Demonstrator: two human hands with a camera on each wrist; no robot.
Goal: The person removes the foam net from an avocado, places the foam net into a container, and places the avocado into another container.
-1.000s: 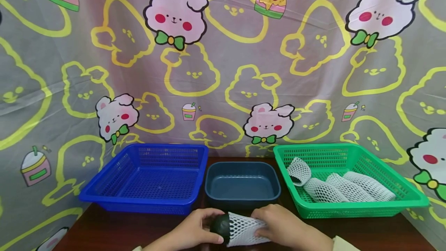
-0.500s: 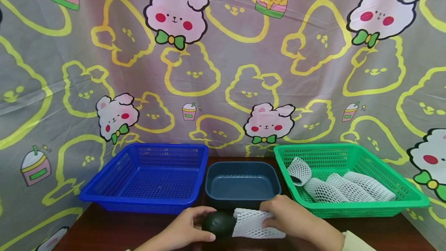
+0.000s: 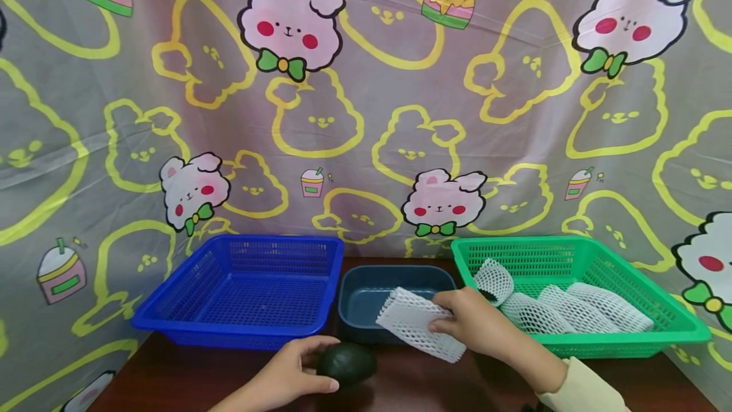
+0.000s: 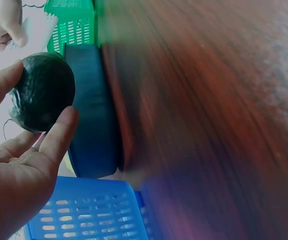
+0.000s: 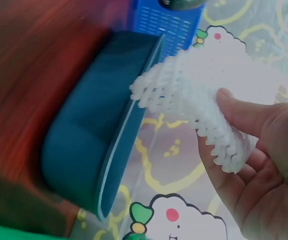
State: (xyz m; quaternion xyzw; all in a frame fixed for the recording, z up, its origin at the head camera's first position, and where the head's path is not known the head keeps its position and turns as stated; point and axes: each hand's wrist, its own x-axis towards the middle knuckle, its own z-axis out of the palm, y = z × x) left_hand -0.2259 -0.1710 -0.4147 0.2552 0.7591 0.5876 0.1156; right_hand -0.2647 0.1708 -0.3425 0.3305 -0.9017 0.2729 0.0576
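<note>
A dark green avocado, bare and smooth-skinned in the head view, is gripped from its left side by my left hand. The left wrist view shows thumb and fingers around the avocado. My right hand pinches an emptied white foam net sleeve, which hangs flattened over the front edge of the dark blue tub. In the right wrist view the thumb presses on the foam net.
To the left stands a blue basket with nothing visible in it. The green basket at the right holds several net-covered items. A patterned cloth hangs behind the brown table.
The foam net has come off the avocado. My right hand has carried it up toward the tub, while the left hand with the avocado has shifted a little left.
</note>
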